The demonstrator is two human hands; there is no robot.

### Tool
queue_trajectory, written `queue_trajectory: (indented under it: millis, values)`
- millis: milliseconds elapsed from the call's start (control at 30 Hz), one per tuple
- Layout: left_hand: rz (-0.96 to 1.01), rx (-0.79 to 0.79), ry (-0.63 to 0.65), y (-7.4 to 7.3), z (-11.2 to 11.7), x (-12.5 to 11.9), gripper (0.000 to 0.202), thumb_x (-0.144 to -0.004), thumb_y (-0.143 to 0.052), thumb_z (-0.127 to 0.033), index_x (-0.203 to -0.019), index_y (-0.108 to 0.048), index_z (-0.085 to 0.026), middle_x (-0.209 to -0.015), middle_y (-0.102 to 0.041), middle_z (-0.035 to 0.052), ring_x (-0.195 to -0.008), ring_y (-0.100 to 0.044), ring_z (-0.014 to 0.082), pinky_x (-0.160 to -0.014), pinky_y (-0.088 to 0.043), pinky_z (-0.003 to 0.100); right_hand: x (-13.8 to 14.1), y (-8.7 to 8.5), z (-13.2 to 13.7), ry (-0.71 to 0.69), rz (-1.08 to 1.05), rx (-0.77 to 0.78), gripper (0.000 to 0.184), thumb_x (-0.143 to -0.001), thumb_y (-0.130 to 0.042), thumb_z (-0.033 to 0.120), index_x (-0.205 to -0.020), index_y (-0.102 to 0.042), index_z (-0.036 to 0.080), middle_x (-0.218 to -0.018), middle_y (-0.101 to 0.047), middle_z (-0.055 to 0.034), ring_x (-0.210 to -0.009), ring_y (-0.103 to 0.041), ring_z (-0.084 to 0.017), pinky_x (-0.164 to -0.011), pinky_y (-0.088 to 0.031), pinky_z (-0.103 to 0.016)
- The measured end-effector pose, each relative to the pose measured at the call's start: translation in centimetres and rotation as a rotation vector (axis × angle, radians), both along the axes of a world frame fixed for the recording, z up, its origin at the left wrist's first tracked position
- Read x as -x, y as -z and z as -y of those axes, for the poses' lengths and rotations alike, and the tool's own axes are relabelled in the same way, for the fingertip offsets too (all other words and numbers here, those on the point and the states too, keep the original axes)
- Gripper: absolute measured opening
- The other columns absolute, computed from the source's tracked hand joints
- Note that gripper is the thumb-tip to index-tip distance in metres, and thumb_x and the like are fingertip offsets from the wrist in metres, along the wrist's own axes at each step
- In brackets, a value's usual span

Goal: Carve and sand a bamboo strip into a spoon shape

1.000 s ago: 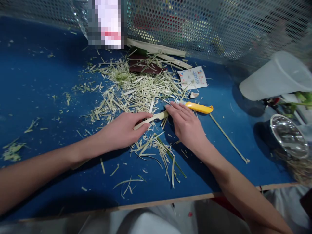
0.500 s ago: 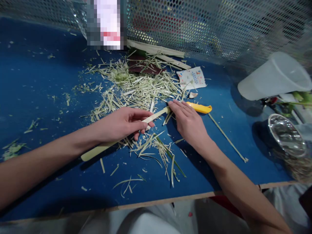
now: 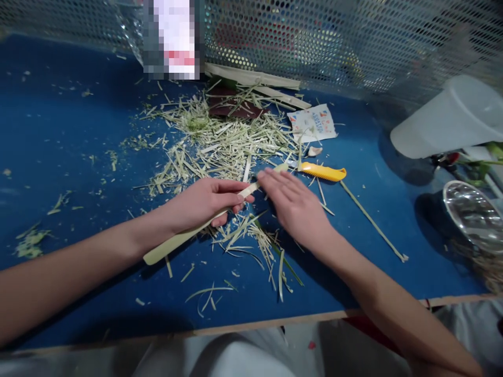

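Strip [image 3: 184, 235]: it was long, pale and flat, and it lay across the left hand [image 3: 204, 201], with its thin tip poking out past the fingers toward the knife.

Left fingers: they curled shut and clamped on the strip.

Right hand [image 3: 294, 204]: it was open and flat, just past the strip's tip, with its fingers [image 3: 275, 180] close together. I could not tell if they touched the strip.

Knife [image 3: 320, 171]: it had a yellow handle and lay on the table just past the right hand, held by no one.

Done: a big heap of scraps [image 3: 220, 146] lay on the blue table [image 3: 58, 131], so lots had been cut off.

Not done: the strip was in hand, so work on it did not look over.
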State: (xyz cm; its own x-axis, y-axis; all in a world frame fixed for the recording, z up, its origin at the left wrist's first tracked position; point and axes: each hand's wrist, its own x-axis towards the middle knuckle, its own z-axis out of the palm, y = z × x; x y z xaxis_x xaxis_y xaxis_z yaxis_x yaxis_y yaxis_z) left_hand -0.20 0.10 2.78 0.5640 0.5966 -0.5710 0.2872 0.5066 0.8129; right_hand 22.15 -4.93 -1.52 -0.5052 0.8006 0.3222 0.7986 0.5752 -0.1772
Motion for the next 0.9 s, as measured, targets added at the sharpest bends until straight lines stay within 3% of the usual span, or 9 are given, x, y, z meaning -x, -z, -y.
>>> queue_trajectory:
  millis: [100,233,367,533,667,833,900]
  values:
    - [0.018,0.027,-0.032,0.02,0.01,-0.12,0.045,-0.090,-0.059,-0.019,-0.134,-0.060,-0.015,-0.075,-0.059,-0.0005,-0.041,-0.039,0.0017,-0.039,-0.028,0.019,-0.13,0.06,0.00,0.086,-0.006,-0.023,0.057,-0.094,-0.036,0.001,-0.148,-0.048,0.013,-0.145,-0.059,-0.0129,-0.142,-0.048,-0.022,-0.121,-0.038,-0.050]
    - [0.042,0.038,-0.040,0.25,0.04,-0.14,0.039,-0.090,-0.060,-0.018,-0.128,-0.063,-0.014,-0.073,-0.057,-0.0009,-0.040,-0.039,0.0015,-0.037,-0.026,0.019,-0.04,0.08,0.12,-0.083,-0.014,0.047,0.060,-0.093,-0.036,0.001,-0.151,-0.044,0.015,-0.152,-0.050,-0.0097,-0.146,-0.041,-0.018,-0.124,-0.035,-0.045]
    - [0.054,0.063,-0.099,0.11,0.06,-0.34,0.034,-0.088,-0.060,-0.015,-0.121,-0.066,-0.013,-0.074,-0.059,0.0007,-0.039,-0.036,0.0004,-0.036,-0.025,0.019,-0.42,0.11,-0.17,0.096,-0.039,0.004,0.058,-0.094,-0.037,0.002,-0.149,-0.047,0.016,-0.145,-0.058,-0.0121,-0.142,-0.048,-0.022,-0.120,-0.039,-0.051]
    - [0.048,0.094,-0.119,-0.01,0.05,-0.49,0.032,-0.087,-0.060,-0.014,-0.118,-0.067,-0.013,-0.069,-0.056,-0.0009,-0.039,-0.036,0.0009,-0.035,-0.024,0.019,-0.47,0.06,-0.28,-0.072,-0.030,0.042,0.057,-0.094,-0.036,0.001,-0.149,-0.046,0.013,-0.151,-0.052,-0.0105,-0.146,-0.042,-0.018,-0.123,-0.036,-0.045]
    - [0.060,0.095,-0.140,0.12,-0.03,-0.41,0.029,-0.086,-0.061,-0.014,-0.114,-0.068,-0.013,-0.073,-0.059,0.0010,-0.039,-0.036,0.0004,-0.036,-0.024,0.020,-0.62,0.07,-0.45,0.103,-0.042,0.012,0.056,-0.094,-0.037,0.002,-0.147,-0.050,0.014,-0.145,-0.059,-0.0134,-0.142,-0.048,-0.023,-0.121,-0.037,-0.053]
    - [0.057,0.077,-0.111,0.29,-0.02,-0.32,0.033,-0.086,-0.061,-0.014,-0.119,-0.066,-0.014,-0.073,-0.058,0.0001,-0.039,-0.037,0.0007,-0.036,-0.025,0.019,-0.24,0.03,-0.14,-0.089,-0.031,0.054,0.057,-0.095,-0.035,0.002,-0.149,-0.046,0.017,-0.152,-0.052,-0.0081,-0.147,-0.040,-0.017,-0.124,-0.034,-0.045]
    - [0.073,0.074,-0.123,0.37,-0.04,-0.37,0.031,-0.087,-0.061,-0.015,-0.117,-0.067,-0.013,-0.074,-0.059,0.0012,-0.040,-0.036,0.0005,-0.036,-0.026,0.019,-0.75,0.23,-0.62,0.023,-0.044,0.012,0.058,-0.094,-0.036,0.001,-0.148,-0.049,0.018,-0.147,-0.058,-0.0091,-0.143,-0.047,-0.019,-0.122,-0.037,-0.048]
